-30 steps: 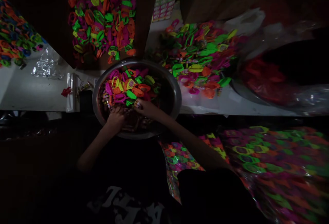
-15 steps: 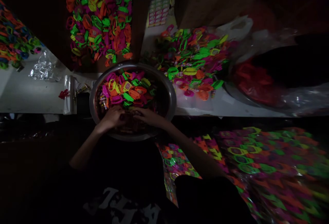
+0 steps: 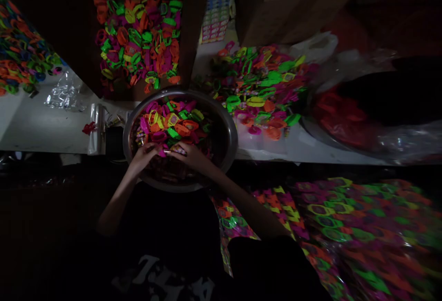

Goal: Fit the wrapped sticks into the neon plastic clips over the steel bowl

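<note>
Both my hands are over the near half of a round metal basin (image 3: 233, 130). A heap of neon toy watches (image 3: 172, 120) in pink, orange, yellow and green fills its far half. My left hand (image 3: 142, 157) is closed, pinching a magenta toy watch (image 3: 161, 152). Close beside it, my right hand (image 3: 193, 157) has its fingers curled round a small printed, wrapped piece (image 3: 179, 150), too dim to identify. The fingertips of the two hands nearly meet at the watch. Darker small pieces lie under my hands, hard to make out.
Beyond the basin, a cardboard box (image 3: 189, 29) holds more toy watches. Another heap of watches (image 3: 265, 89) lies on the white table (image 3: 34, 130). Bagged watches (image 3: 345, 218) are below right. A roll of clear plastic (image 3: 95, 130) stands left, and a red bag (image 3: 341, 112) sits right.
My hands have risen a little out of the basin's contents. The magenta watch and the printed piece now show between my fingers. The view has shifted slightly.
</note>
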Demonstrator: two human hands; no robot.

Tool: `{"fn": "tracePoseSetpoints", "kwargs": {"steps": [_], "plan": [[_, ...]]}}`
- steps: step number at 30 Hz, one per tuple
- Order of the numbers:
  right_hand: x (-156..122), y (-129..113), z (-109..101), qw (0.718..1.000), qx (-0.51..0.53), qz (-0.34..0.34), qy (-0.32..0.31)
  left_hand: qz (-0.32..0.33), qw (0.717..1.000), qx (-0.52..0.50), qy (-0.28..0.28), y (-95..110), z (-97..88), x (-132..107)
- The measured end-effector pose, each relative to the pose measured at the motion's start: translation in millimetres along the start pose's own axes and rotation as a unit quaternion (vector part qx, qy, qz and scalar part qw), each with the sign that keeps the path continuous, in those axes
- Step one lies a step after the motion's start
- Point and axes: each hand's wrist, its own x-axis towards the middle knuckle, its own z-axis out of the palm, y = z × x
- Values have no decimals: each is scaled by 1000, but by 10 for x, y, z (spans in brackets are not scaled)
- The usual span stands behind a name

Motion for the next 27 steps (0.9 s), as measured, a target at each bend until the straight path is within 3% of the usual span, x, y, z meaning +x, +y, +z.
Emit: {"fn": "tracePoseSetpoints", "kwargs": {"steps": [7,9,13,18,20,23,27], "plan": [[-39,9,-155,998,-61,24,11,21,1000,-1,23,-5,-145,-9],[-52,44,-189,997,-68,20,-10,41,999,13,31,10,-161,-29],[-69,122,-206,995,-76,-1,-64,133,986,56,87,44,-164,-51],[-59,135,-194,992,-102,-12,-78,236,957,6,167,110,-222,-63],[-57,75,-171,994,-96,-10,-54,215,963,-27,157,166,-228,-107],[-77,-80,-86,999,-35,-17,11,108,980,-146,84,276,-139,-220],[-132,-275,60,990,44,-85,101,0,944,-330,25,396,111,-352]]}}
